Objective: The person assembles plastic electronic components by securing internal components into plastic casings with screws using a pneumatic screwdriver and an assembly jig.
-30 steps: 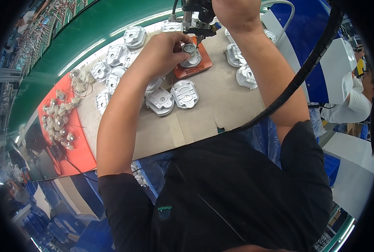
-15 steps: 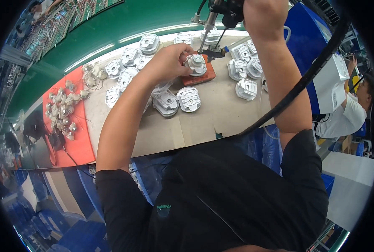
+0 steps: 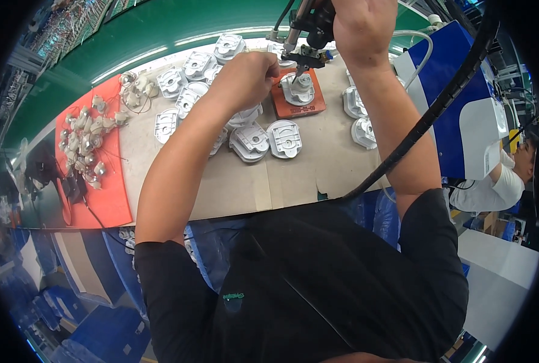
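At the upper edge my right hand (image 3: 366, 27) is closed round a black power screwdriver (image 3: 319, 27), its top cut off by the picture edge. The driver's tip points down at a white round plastic housing (image 3: 298, 91), which sits in an orange-red block fixture (image 3: 300, 111). Contact between tip and housing is hard to make out. My left hand (image 3: 251, 75) is beside the fixture's left edge, apart from the housing. Its fingers are curled together, and whatever they may hold is hidden. More white housings (image 3: 249, 143) lie left of and in front of the fixture.
A red mat (image 3: 109, 202) at the left bears several small cream parts with wires (image 3: 88, 136). Other housings (image 3: 364, 132) lie by my right forearm. A thick black cable (image 3: 427, 124) crosses that arm. Beyond stands a blue-and-white machine (image 3: 463, 91); a person (image 3: 499, 184) is at far right.
The screwdriver has come down over the housing in the fixture, with my right hand lowered to it. My left hand has let go of that housing and drawn off to its left.
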The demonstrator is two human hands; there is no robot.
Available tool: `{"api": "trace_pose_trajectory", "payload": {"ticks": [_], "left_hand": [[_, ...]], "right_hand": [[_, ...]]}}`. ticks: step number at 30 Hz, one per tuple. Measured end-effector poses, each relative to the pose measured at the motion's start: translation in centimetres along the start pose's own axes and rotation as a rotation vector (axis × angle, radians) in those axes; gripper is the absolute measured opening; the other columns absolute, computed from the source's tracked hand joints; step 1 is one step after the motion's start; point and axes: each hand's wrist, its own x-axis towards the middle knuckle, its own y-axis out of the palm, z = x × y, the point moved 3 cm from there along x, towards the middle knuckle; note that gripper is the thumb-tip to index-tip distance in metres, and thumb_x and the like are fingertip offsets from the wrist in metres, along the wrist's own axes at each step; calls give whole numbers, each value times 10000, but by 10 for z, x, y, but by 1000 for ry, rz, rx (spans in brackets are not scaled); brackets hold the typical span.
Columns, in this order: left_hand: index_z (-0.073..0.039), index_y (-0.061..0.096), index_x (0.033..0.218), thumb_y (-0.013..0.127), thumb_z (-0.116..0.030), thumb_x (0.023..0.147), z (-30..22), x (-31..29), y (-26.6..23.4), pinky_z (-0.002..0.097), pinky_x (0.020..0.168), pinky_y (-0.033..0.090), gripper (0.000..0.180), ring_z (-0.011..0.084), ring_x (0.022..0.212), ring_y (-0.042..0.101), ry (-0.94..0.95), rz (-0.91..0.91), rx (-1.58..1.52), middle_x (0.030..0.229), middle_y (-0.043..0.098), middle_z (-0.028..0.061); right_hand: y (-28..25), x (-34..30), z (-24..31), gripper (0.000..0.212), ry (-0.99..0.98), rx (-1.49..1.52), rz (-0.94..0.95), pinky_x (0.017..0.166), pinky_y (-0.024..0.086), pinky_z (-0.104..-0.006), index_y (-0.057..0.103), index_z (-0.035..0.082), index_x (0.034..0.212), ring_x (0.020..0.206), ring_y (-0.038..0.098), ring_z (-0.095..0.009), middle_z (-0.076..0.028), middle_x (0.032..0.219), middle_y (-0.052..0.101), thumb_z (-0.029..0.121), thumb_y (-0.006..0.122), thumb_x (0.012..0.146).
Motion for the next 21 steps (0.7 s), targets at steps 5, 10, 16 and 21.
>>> {"api": "trace_pose_trajectory", "payload": {"ticks": [5, 10, 16, 21], "left_hand": [[-46, 726, 975, 666, -27, 854, 3, 0, 1, 430, 811, 561, 136, 343, 923, 715, 16, -38, -14, 956, 748, 156], [-47, 726, 989, 674, -33, 850, 2, 3, -2, 429, 803, 559, 149, 346, 903, 715, 28, -59, -16, 930, 744, 160], [-31, 727, 1011, 724, -103, 837, 2, -2, -4, 419, 806, 561, 188, 332, 893, 721, 3, -25, -15, 930, 747, 164], [-30, 730, 1106, 787, -199, 820, 1, -12, -8, 423, 885, 550, 337, 340, 1025, 702, -70, 8, 40, 1101, 724, 186]], "right_hand": [[1, -5, -6, 339, -29, 45, 23, 642, 396, -208, 551, 49, 1245, 737, 484, -43, 47, 881, 546, 174, 723, 981], [0, -9, -5, 335, 42, 68, 43, 636, 398, -209, 554, 51, 1239, 727, 490, -46, 44, 871, 549, 159, 729, 974], [4, -5, 3, 325, 19, 79, 71, 589, 369, -206, 544, 67, 1186, 674, 464, -37, 53, 830, 532, 234, 734, 982], [-7, 55, 54, 407, -163, 10, 35, 549, 342, -203, 567, 66, 1042, 619, 436, -31, 69, 749, 507, 426, 739, 961]]}}
